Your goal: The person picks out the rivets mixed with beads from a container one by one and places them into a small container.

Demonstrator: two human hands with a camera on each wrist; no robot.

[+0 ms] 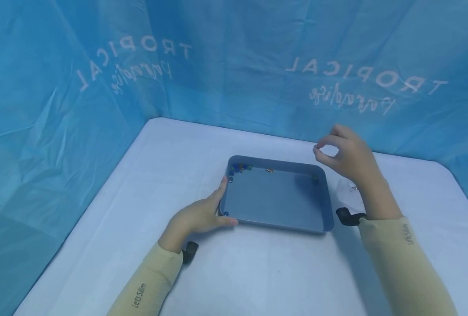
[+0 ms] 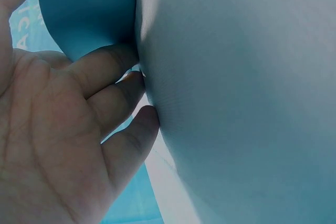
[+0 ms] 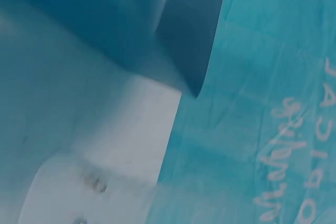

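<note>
From the head view we see a blue tray lying flat in the middle of the white counter. Our left hand rests against the tray's near left corner, fingers straight along its left wall and thumb along the near edge, so that grip is open and only steadying. A cluster of small beads sits in the tray's far left corner, with a few single ones along the far wall. Our right hand hovers above the tray's far right corner, thumb and forefinger pinched on one tiny bead. A few more small pieces lie on the counter just right of the tray.

From the left wrist we see the fingers touching the tray's outer wall.

From the right wrist only the tray's corner, the counter and blue backdrop show; the hand is out of view.
</note>
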